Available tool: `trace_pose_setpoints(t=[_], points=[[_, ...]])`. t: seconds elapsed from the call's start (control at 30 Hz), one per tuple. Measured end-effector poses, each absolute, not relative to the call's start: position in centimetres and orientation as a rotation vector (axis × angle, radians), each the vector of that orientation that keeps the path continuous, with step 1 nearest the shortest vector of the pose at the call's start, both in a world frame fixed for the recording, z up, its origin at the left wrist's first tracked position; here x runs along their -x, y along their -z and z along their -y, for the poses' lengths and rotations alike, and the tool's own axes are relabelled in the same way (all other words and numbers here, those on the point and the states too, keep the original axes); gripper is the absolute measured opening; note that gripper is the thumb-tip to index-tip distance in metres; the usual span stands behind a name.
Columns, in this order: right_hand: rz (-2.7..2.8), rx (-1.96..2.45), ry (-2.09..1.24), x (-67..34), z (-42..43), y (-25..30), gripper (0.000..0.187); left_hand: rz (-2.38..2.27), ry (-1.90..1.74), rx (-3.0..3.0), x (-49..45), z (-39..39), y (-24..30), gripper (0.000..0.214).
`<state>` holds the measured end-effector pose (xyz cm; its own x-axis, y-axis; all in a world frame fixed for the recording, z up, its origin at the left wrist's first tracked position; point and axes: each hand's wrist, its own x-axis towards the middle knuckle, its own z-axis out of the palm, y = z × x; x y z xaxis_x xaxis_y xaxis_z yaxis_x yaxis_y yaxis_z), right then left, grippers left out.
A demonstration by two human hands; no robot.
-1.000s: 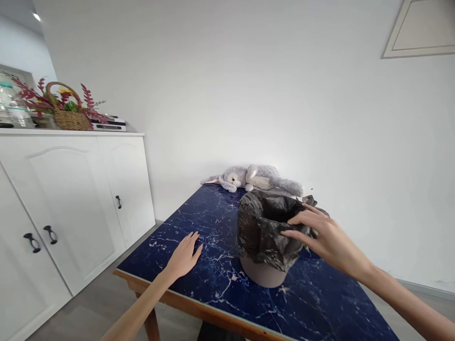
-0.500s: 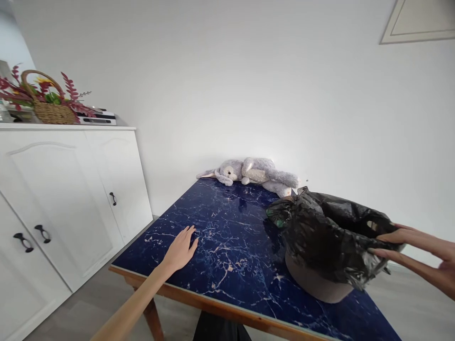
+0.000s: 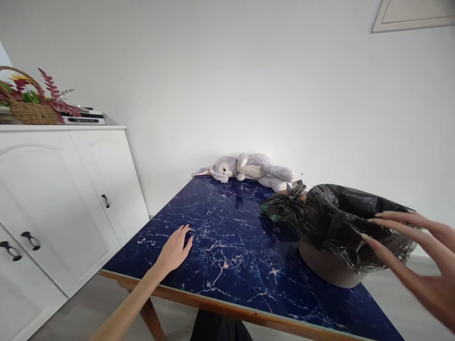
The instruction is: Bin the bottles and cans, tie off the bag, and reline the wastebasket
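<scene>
My left hand (image 3: 175, 250) lies flat on the blue marbled table (image 3: 213, 237), fingers stretched out, holding nothing. At the right, my right hand (image 3: 419, 251) has its fingers spread at the near right rim of a brownish bin (image 3: 330, 266). A black plastic bag (image 3: 341, 232) lines this bin and folds down over its outside. Whether my right fingertips touch the bag is hard to tell. Just left of the bin sits a knotted black plastic bag (image 3: 284, 206), with something green showing faintly through it.
A grey plush rabbit (image 3: 249, 168) lies on its side at the table's far edge, against the white wall (image 3: 227, 85). To the left stands a white cabinet (image 3: 64, 199) bearing a wicker basket (image 3: 33, 112) of artificial flowers and a white-and-black device (image 3: 85, 117).
My right hand has let go of the bag's rim and spread its fingers. The bin has shifted right, away from the knotted bag. My left hand stays on the table; the view has turned slightly.
</scene>
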<state>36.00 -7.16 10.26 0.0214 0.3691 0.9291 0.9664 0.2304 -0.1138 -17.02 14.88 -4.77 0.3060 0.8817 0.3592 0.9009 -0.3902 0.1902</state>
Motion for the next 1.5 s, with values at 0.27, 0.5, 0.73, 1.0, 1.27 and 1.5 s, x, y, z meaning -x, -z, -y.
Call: trace_pose_setpoints(t=[0.27,0.5,0.73,1.0,1.27,1.5], points=[[1.783,1.183,-0.345,-24.1,4.3,0.8,0.016,1.699,0.604,2.48,17.0,-15.1,4.9,0.058],[1.532,1.286,-0.95,-22.3,1.2,6.5,0.04,1.729,0.48,2.443,13.5,-11.3,6.2,0.062],[1.44,1.283,-0.973,-22.3,1.3,6.7,0.047,1.655,0.527,2.453,11.3,-9.4,6.7,0.063],[1.404,1.26,-0.979,-22.3,1.3,6.3,0.047,1.661,0.611,2.473,11.7,-9.4,6.0,0.055],[1.398,1.23,-0.97,-22.2,1.4,5.7,0.047,1.681,0.699,2.464,11.6,-9.4,5.5,0.051],[1.375,1.21,-0.973,-22.0,1.6,5.2,0.049,1.696,0.675,2.478,11.7,-9.2,5.1,0.053]])
